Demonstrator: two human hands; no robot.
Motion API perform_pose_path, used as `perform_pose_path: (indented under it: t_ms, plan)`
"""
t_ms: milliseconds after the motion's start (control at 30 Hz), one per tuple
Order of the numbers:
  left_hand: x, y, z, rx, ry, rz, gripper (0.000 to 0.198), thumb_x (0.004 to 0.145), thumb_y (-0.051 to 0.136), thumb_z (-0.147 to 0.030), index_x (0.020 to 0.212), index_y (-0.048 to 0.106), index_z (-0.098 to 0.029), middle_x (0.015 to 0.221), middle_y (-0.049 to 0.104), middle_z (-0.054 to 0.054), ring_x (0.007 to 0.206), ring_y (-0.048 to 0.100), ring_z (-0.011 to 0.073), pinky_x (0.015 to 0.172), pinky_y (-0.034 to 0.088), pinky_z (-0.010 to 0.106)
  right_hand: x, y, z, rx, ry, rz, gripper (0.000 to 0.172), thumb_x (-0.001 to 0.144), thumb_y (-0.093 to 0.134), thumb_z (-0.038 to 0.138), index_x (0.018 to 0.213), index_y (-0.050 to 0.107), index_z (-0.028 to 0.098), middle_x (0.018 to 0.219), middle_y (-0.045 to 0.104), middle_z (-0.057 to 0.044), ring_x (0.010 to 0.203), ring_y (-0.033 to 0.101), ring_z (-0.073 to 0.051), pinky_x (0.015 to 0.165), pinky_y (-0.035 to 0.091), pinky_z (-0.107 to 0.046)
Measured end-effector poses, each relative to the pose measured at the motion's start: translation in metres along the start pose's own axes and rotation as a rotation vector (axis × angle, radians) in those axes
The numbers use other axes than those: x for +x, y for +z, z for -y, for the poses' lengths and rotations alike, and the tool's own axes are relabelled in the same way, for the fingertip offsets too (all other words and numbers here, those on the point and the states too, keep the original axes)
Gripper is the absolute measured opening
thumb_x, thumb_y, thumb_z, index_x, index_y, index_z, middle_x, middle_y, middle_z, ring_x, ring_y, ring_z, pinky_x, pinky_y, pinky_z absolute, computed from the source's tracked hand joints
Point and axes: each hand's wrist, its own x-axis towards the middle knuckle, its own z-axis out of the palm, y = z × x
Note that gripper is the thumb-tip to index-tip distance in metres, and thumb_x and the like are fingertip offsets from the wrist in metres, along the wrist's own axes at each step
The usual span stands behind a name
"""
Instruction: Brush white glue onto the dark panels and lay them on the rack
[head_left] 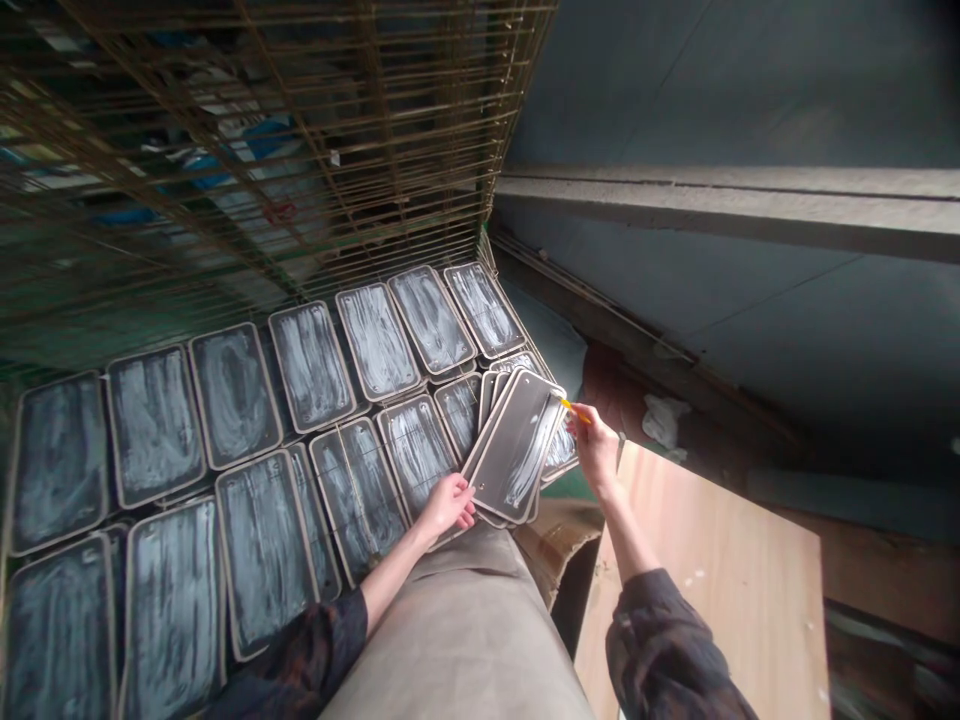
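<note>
My left hand grips the lower left corner of a dark rectangular plate with rounded corners and a pale rim. White, wet-looking streaks run along the plate's right side. My right hand is closed round a brush with a yellow handle, its tip at the plate's upper right corner, where a white smear shows. Several similar plates are fanned out beneath this one. To the left, rows of plates coated in streaky white lie on a wire rack.
A wire mesh frame rises behind the plates. On my right stands a pale wooden board, with a brown cardboard box between it and the plates. Beyond are a grey wall with a ledge and a crumpled white cloth or bag.
</note>
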Motion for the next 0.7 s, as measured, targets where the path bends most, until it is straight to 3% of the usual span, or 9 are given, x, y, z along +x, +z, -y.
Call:
perform_pose_path:
  t_ms: [233,367,533,700]
  plan:
    - [-0.001,0.0,-0.001,-0.038,0.002,-0.002,0.03,0.081,0.057,-0.043,0.076,0.041,-0.018,0.051,0.058,-0.002,0.037,0.057,0.0126,0.034,0.042,0.019,-0.042,-0.007,0.029,0.161,0.049,0.363,0.031,0.089,0.044,0.047,0.098,0.061,0.022,0.061,0.064,0.001,0.052,0.064,-0.015,0.052,0.051,-0.023]
    - [-0.001,-0.001,0.0,-0.051,0.021,0.0,0.033,0.079,0.058,-0.046,0.077,0.041,-0.018,0.052,0.058,-0.002,0.038,0.058,0.0128,0.035,0.042,0.018,-0.009,-0.011,0.033,0.169,0.01,0.248,0.032,0.089,0.046,0.047,0.099,0.061,0.021,0.064,0.065,0.0,0.055,0.065,-0.015,0.053,0.051,-0.023]
    - [-0.001,0.001,0.004,-0.047,0.027,-0.016,0.03,0.081,0.056,-0.043,0.078,0.041,-0.018,0.052,0.058,-0.002,0.038,0.058,0.0125,0.035,0.042,0.018,0.036,0.009,0.021,0.057,-0.117,0.135,0.032,0.091,0.042,0.043,0.101,0.062,0.02,0.07,0.067,-0.002,0.06,0.065,-0.014,0.057,0.05,-0.023]
    - [0.002,0.001,0.008,-0.058,0.018,-0.019,0.028,0.082,0.056,-0.042,0.079,0.041,-0.018,0.052,0.058,-0.003,0.038,0.058,0.0127,0.036,0.043,0.019,0.015,0.027,0.017,-0.033,-0.186,0.225,0.027,0.093,0.04,0.037,0.104,0.06,0.022,0.078,0.068,-0.003,0.067,0.066,-0.015,0.061,0.048,-0.024]
